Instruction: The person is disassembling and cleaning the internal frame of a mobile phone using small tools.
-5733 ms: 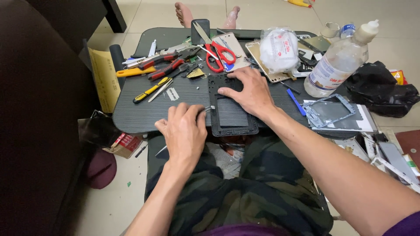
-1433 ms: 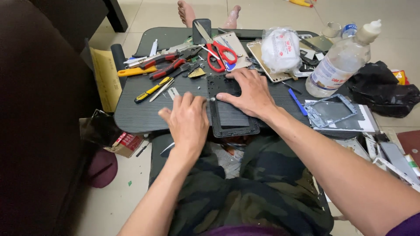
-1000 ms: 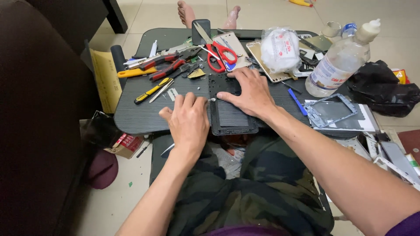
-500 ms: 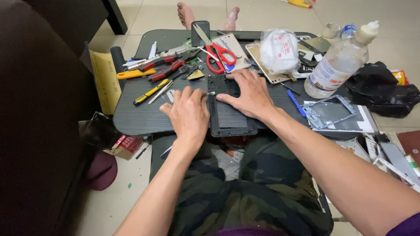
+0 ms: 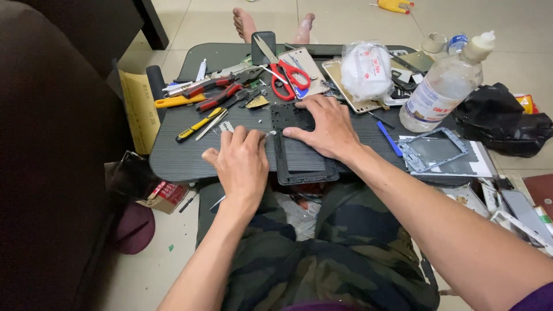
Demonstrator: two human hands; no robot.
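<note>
My left hand (image 5: 241,164) has moved up to the black frame's (image 5: 302,151) left edge, pinching thin tweezers (image 5: 266,135), while my right hand (image 5: 325,126) presses open on it, so prying seemingly follows.

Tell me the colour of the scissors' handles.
Red. The scissors lie open on the table, beyond the right hand; head view.
</note>
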